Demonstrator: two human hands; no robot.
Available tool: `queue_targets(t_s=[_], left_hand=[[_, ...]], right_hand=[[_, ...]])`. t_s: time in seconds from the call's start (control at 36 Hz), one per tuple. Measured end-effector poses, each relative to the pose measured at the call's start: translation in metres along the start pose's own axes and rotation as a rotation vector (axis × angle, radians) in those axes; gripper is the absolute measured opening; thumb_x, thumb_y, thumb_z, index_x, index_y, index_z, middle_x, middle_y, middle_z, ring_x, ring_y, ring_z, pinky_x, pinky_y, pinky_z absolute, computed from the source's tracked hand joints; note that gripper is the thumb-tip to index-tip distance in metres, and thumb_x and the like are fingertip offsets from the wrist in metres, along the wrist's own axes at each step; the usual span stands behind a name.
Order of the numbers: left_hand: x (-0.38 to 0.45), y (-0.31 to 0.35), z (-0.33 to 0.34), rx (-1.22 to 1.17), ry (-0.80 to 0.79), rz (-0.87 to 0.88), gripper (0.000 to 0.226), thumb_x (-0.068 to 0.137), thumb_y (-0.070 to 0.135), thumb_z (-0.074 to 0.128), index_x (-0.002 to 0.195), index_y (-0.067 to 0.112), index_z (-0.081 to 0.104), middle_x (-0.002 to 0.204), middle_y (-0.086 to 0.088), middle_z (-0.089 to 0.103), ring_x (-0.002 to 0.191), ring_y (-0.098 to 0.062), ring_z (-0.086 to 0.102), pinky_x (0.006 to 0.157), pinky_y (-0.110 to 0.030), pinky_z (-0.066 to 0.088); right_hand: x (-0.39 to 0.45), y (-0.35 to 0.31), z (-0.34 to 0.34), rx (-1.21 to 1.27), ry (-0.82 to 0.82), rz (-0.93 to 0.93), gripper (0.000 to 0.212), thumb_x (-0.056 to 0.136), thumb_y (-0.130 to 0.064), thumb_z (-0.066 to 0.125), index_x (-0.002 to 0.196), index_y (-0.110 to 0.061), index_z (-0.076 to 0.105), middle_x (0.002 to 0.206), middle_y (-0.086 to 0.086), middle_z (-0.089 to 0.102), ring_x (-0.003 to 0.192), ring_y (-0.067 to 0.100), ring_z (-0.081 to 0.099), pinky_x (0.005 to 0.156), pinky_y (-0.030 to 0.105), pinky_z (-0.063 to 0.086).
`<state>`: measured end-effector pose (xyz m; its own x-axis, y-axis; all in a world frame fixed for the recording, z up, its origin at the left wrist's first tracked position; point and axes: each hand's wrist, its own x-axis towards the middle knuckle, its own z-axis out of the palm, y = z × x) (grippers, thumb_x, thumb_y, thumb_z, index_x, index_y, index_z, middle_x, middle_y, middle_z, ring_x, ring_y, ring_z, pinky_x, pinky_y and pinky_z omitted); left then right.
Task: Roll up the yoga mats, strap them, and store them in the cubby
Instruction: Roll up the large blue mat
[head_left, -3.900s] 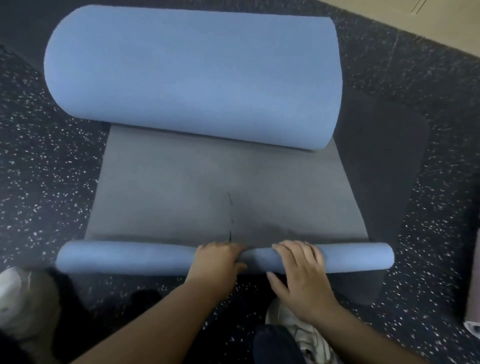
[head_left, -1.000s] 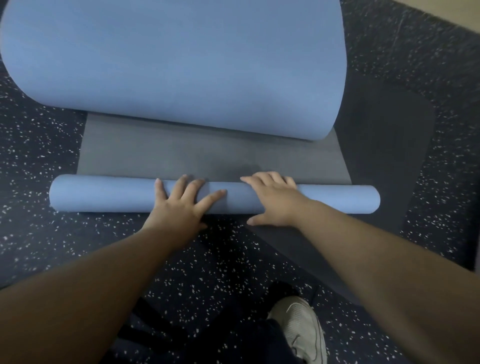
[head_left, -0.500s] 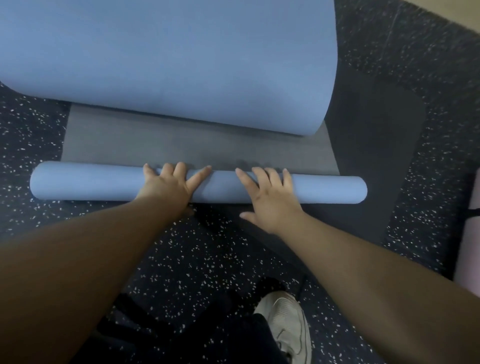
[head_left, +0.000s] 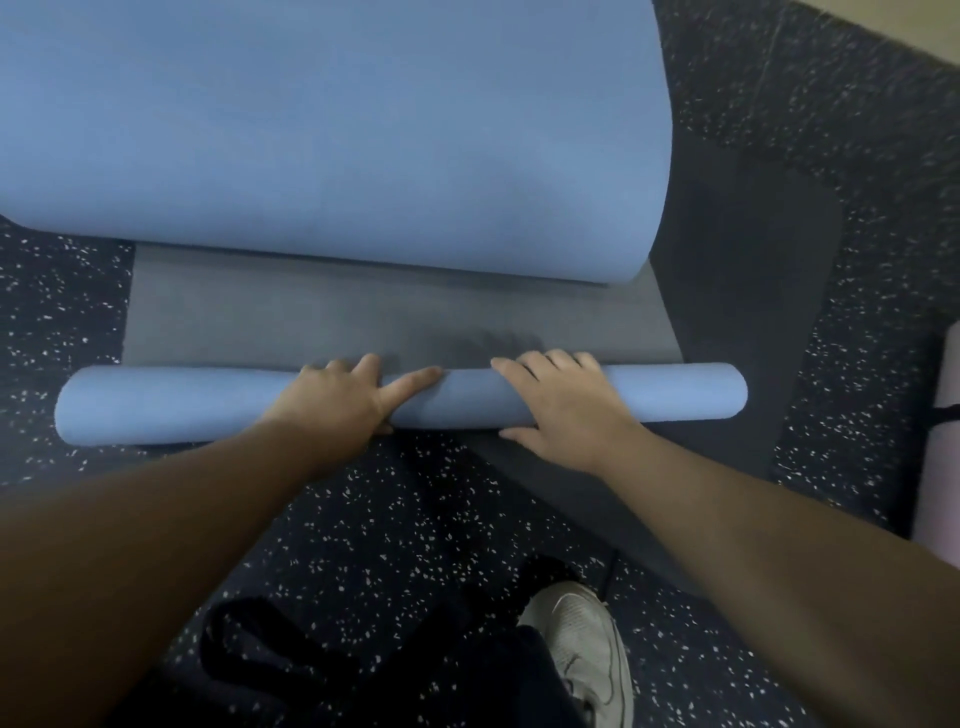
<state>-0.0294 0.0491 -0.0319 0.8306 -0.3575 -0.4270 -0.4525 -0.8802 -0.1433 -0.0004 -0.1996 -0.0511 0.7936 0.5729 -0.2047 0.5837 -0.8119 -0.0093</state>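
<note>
I saw my left hand (head_left: 337, 402) and right hand (head_left: 558, 410) pressing flat, fingers straight and slightly spread, on the blue yoga mat (head_left: 400, 156). Its near end formed a tight roll (head_left: 171, 405) across the speckled floor (head_left: 363, 519), grey underside (head_left: 311, 322) exposed beyond.

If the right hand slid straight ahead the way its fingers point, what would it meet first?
Past the rolled part, the right hand would likely cross the flat grey strip of mat first, then meet the big blue fold.
</note>
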Motion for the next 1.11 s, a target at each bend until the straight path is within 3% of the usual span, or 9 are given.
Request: queue_targets(t_s=[0.17, 0.33, 0.56, 0.64, 0.72, 0.81, 0.86, 0.97, 1.11], left_hand=[[-0.017, 0.009, 0.01, -0.12, 0.003, -0.008, 0.068, 0.1, 0.047, 0.035, 0.144, 0.052, -0.017, 0.125, -0.004, 0.04, 0.113, -0.027, 0.051, 0.092, -0.037, 0.042], [-0.039, 0.022, 0.028, -0.246, -0.038, -0.001, 0.068, 0.098, 0.046, 0.04, 0.142, 0.059, -0.01, 0.123, 0.0, 0.041, 0.116, -0.026, 0.05, 0.096, -0.036, 0.043], [-0.05, 0.031, 0.031, -0.457, -0.279, 0.044, 0.074, 0.09, 0.048, 0.056, 0.141, 0.063, 0.004, 0.125, -0.001, 0.045, 0.123, -0.025, 0.048, 0.102, -0.035, 0.04], [-0.055, 0.035, 0.033, -0.441, -0.252, 0.046, 0.077, 0.091, 0.05, 0.054, 0.134, 0.069, -0.008, 0.126, 0.001, 0.042, 0.125, -0.024, 0.045, 0.101, -0.035, 0.036], [-0.061, 0.039, 0.034, -0.436, -0.204, 0.051, 0.079, 0.093, 0.053, 0.05, 0.114, 0.074, -0.023, 0.126, 0.001, 0.039, 0.127, -0.022, 0.041, 0.102, -0.035, 0.033], [-0.061, 0.038, 0.036, -0.411, -0.207, 0.061, 0.089, 0.092, 0.056, 0.048, 0.091, 0.08, -0.038, 0.125, 0.002, 0.038, 0.127, -0.02, 0.04, 0.101, -0.035, 0.032], [-0.059, 0.037, 0.036, -0.41, -0.219, 0.061, 0.091, 0.092, 0.057, 0.048, 0.088, 0.079, -0.04, 0.126, 0.002, 0.038, 0.128, -0.021, 0.04, 0.102, -0.035, 0.032], [-0.058, 0.036, 0.03, -0.432, -0.235, 0.049, 0.085, 0.093, 0.055, 0.048, 0.097, 0.077, -0.034, 0.127, 0.002, 0.038, 0.129, -0.02, 0.037, 0.105, -0.036, 0.031], [-0.064, 0.041, 0.039, -0.421, -0.138, 0.053, 0.091, 0.093, 0.054, 0.047, 0.091, 0.079, -0.041, 0.13, 0.006, 0.031, 0.129, -0.016, 0.031, 0.105, -0.036, 0.027]], right_hand=[[-0.018, -0.007, 0.003, 0.148, -0.067, 0.03, 0.078, 0.08, -0.072, 0.052, 0.143, -0.026, 0.04, 0.131, -0.005, 0.053, 0.117, 0.022, 0.049, 0.099, 0.038, 0.033], [-0.043, -0.022, 0.004, 0.24, -0.162, 0.023, 0.092, 0.062, -0.084, 0.023, 0.134, -0.031, 0.048, 0.124, -0.007, 0.059, 0.113, 0.019, 0.053, 0.098, 0.035, 0.036], [-0.067, -0.035, 0.004, 0.268, -0.278, 0.012, 0.089, 0.061, -0.086, 0.018, 0.122, -0.03, 0.052, 0.118, -0.008, 0.06, 0.111, 0.017, 0.052, 0.093, 0.031, 0.035], [-0.07, -0.036, 0.002, 0.264, -0.313, 0.01, 0.087, 0.062, -0.086, 0.024, 0.123, -0.03, 0.05, 0.121, -0.008, 0.057, 0.114, 0.016, 0.049, 0.093, 0.03, 0.032], [-0.069, -0.038, -0.005, 0.289, -0.38, 0.005, 0.073, 0.077, -0.076, 0.052, 0.131, -0.029, 0.047, 0.128, -0.007, 0.054, 0.122, 0.016, 0.043, 0.099, 0.031, 0.03], [-0.057, -0.039, -0.02, 0.414, -0.356, 0.016, 0.074, 0.087, -0.067, 0.051, 0.147, -0.028, 0.034, 0.147, -0.006, 0.043, 0.136, 0.016, 0.035, 0.11, 0.033, 0.027], [-0.044, -0.04, -0.03, 0.458, -0.17, 0.042, 0.076, 0.091, -0.066, 0.04, 0.154, -0.028, 0.02, 0.156, -0.006, 0.031, 0.143, 0.015, 0.028, 0.116, 0.035, 0.021], [-0.029, -0.05, -0.041, 0.289, 0.017, 0.234, 0.092, 0.095, -0.05, 0.047, 0.15, -0.026, -0.024, 0.159, 0.003, -0.026, 0.146, 0.023, -0.024, 0.116, 0.052, -0.011], [-0.039, -0.049, -0.028, 0.313, -0.088, 0.169, 0.088, 0.095, -0.051, 0.048, 0.152, -0.032, -0.018, 0.157, -0.006, -0.03, 0.143, 0.021, -0.031, 0.117, 0.054, -0.011]])
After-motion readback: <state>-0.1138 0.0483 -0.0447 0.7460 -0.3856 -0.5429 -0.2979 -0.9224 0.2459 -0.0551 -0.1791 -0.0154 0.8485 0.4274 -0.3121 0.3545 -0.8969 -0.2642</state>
